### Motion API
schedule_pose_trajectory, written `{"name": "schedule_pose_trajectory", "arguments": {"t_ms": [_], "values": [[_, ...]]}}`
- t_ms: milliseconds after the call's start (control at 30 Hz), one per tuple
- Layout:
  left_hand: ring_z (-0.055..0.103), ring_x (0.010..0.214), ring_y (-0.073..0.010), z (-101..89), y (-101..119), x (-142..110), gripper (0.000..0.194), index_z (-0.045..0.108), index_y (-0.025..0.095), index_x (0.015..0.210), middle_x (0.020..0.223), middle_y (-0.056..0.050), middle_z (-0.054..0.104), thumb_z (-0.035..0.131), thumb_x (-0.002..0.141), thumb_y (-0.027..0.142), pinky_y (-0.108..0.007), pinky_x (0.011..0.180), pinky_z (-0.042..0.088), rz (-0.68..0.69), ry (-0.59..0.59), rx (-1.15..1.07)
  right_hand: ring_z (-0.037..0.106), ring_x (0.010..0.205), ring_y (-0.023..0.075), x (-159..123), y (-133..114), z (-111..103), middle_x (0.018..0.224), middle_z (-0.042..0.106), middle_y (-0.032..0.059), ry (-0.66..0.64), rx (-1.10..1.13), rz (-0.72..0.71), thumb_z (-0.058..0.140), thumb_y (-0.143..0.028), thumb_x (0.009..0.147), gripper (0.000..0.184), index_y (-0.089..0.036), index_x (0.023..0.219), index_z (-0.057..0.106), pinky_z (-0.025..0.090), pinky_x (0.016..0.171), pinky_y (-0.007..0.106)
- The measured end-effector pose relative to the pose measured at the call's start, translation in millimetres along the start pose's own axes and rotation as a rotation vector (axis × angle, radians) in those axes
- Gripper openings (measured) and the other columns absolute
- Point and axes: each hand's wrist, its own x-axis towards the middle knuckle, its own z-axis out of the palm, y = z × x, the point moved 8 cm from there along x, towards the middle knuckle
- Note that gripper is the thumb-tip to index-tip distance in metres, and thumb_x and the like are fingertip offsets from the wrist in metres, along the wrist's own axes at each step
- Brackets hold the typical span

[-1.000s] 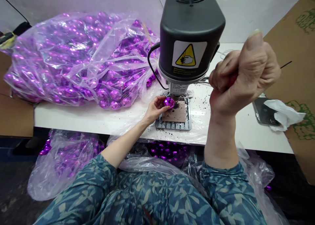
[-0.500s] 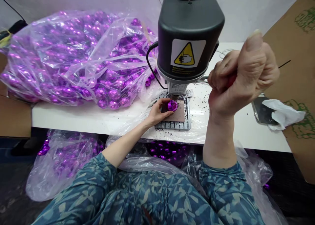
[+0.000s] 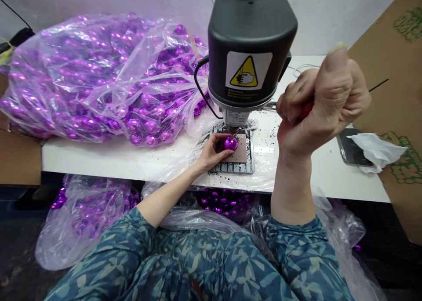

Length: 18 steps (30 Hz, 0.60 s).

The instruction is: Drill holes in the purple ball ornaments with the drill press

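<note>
Between thumb and fingers, my left hand pinches a shiny purple faceted ball. The ball sits over a brown board on the slotted metal base of a bench drill press. Just above the ball is the drill press's chuck, below the black motor housing with its yellow warning label. Raised to the right of the machine, my right hand is closed around a red knob on a lever, most of which the fingers hide.
A big clear bag of purple balls lies on the white table at left. More bagged balls hang below the table's front edge. At right are a phone, a crumpled tissue and cardboard. Dark shavings surround the base.
The purple ball has turned slightly in my left fingers, and its top looks different. My right hand stays closed on the knob. The whole view has shifted a little.
</note>
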Motion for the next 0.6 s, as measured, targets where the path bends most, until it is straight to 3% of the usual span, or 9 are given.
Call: {"name": "schedule_pose_trajectory", "arguments": {"t_ms": [200,400,600], "values": [[0.065,0.122,-0.0277,7.0,-4.0,0.0,0.056,0.058,0.019,0.120,0.129,-0.014,0.067,0.085,0.078,0.046,-0.050,0.111,0.050,-0.013,0.011,-0.018,0.030,0.038,0.0011,-0.5,-3.7,-0.2,0.045,0.030,-0.0060,-0.019,-0.039,0.001,0.057,-0.051,0.091,0.054,-0.019,0.053,0.037,0.026,0.042,0.024],[0.066,0.122,-0.0279,5.3,0.3,-0.6,0.056,0.059,0.019,0.119,0.129,-0.014,0.067,0.086,0.078,0.046,-0.050,0.110,0.051,0.006,0.008,-0.006,0.033,0.039,0.0049,-5.6,-5.8,-3.5,0.045,0.032,-0.0052,-0.012,-0.090,0.065,0.058,-0.056,0.090,0.054,-0.021,0.053,0.038,0.030,0.043,0.030],[0.065,0.122,-0.0279,6.0,-2.2,-0.4,0.057,0.059,0.019,0.119,0.127,-0.014,0.066,0.086,0.077,0.048,-0.049,0.111,0.051,0.017,0.012,-0.038,0.033,0.035,0.0040,-19.5,-4.7,-11.6,0.041,0.030,-0.0066,0.024,0.056,-0.045,0.062,-0.035,0.091,0.052,-0.019,0.050,0.035,0.024,0.037,0.026]]}}
